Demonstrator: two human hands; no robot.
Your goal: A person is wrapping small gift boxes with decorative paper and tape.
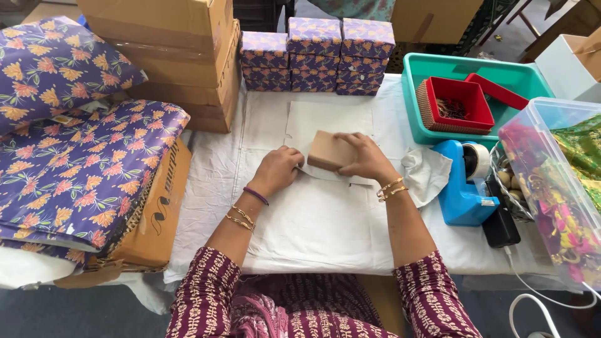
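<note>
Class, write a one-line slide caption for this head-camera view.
Two hands, left and right, hold a small brown box on white paper, beside a blue tape dispenser.

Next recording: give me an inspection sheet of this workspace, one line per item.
Surface: table under a white cloth.
Job's things: small brown box on a white paper sheet.
Hands: right hand grips the box; left hand rests on the sheet beside the box.
Clutter: blue tape dispenser; teal tray holding a red box; clear tub of colourful items.
Cables: white cable off the table's right edge.
Surroundings: stacked floral boxes, cardboard cartons, floral paper sheets at left.
</note>
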